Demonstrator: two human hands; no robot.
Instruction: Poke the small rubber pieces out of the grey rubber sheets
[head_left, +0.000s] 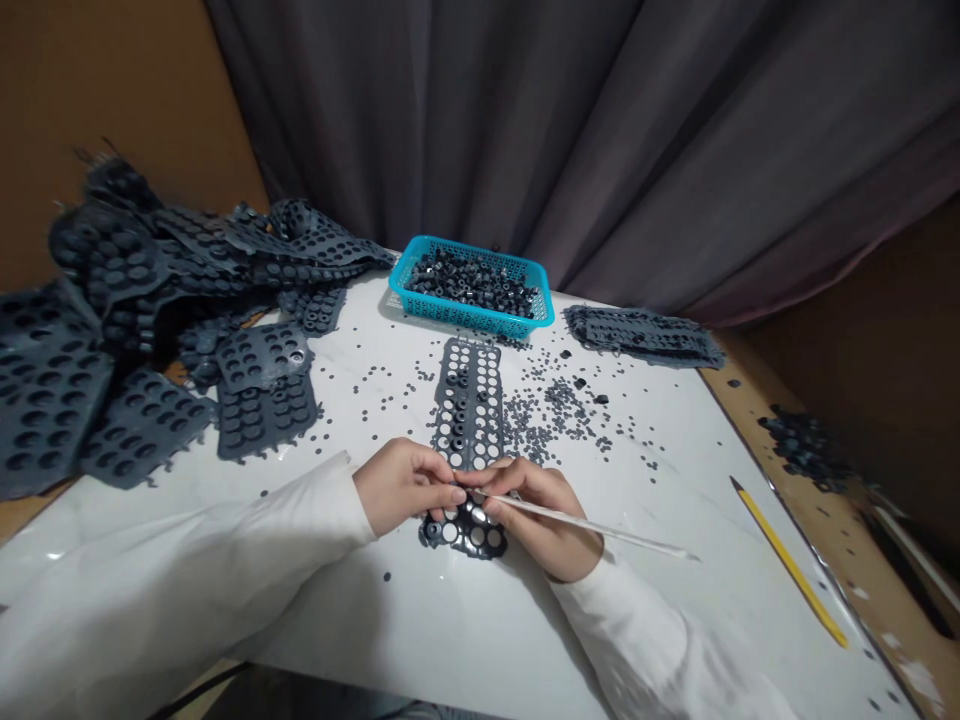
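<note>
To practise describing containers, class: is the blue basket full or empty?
Largely filled: small dark pieces lie heaped across the blue basket.

Dark grey hole-dotted sheet (471, 415), white stick (615, 532), turquoise basket (472, 318), yellow pencil (789, 562).

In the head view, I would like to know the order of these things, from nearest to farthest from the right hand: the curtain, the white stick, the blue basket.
From the right hand:
1. White stick: held in its fingers, slanting out to the right.
2. Blue basket: ahead, slightly left.
3. Curtain: hanging behind the basket.
</note>
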